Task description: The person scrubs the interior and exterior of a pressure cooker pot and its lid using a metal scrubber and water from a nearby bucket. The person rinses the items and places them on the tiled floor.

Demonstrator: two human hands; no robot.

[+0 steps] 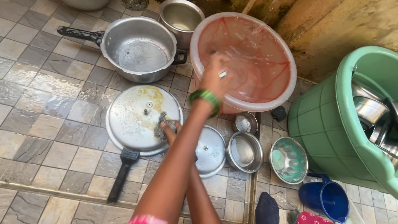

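Note:
My right hand (170, 130) presses a wad of steel wool (161, 123) onto a large steel pressure-cooker lid (130, 120), which lies flat on the wet tiled floor with its black handle (122, 176) pointing toward me. Soapy yellow residue smears the lid's top. My left arm crosses over the right one. My left hand (214, 76), with green bangles at the wrist and a ring, reaches into the water of a round pink plastic basin (265, 37). Its fingers are blurred in the water.
A steel pressure-cooker pot (139, 49) and a smaller steel pot (181, 16) stand behind the lid. A small lid (212, 151), steel bowls (244, 151), a greenish dish (289, 159) and a blue mug (327, 199) lie at right. A green tub (319, 124) holds steel vessels.

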